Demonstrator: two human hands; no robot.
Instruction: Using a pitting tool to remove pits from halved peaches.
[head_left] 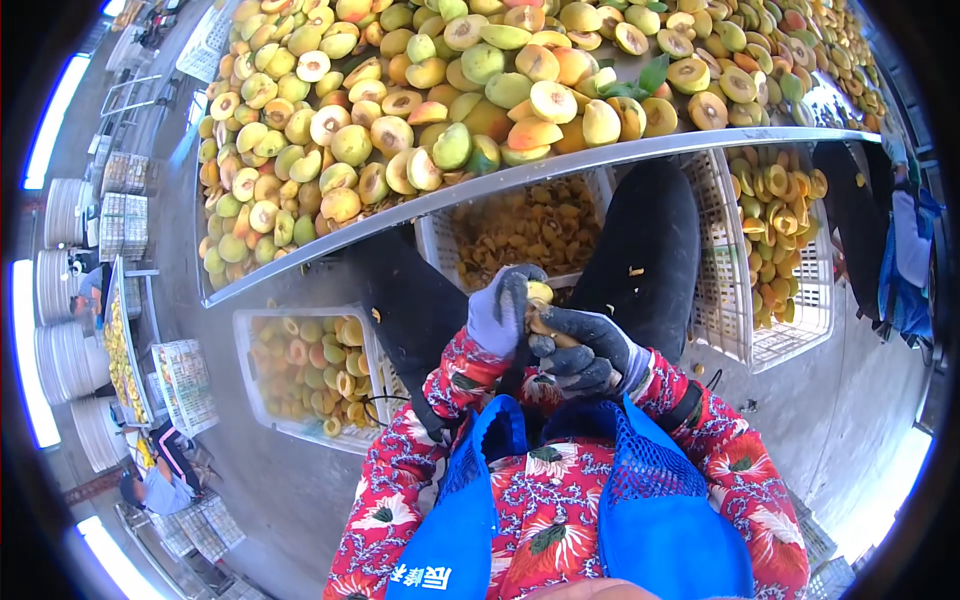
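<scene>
Over my lap, my left hand, in a grey-dipped glove, pinches a small yellow peach half between thumb and fingers. Close against it on the right, my right hand, gloved the same way, has its fingers curled closed. A tan-brown thing shows between the two hands; whether it is part of the fruit or a tool handle I cannot tell. Ahead of both hands, a metal-edged table bears a heap of halved peaches, yellow, green and reddish, many with brown pit hollows facing up.
Beneath the table edge, between my knees, a white crate holds brown-yellow scraps. Crates of peach halves stand on the floor at left and right. Another person's sleeve shows at far right. People work at a further table on the left.
</scene>
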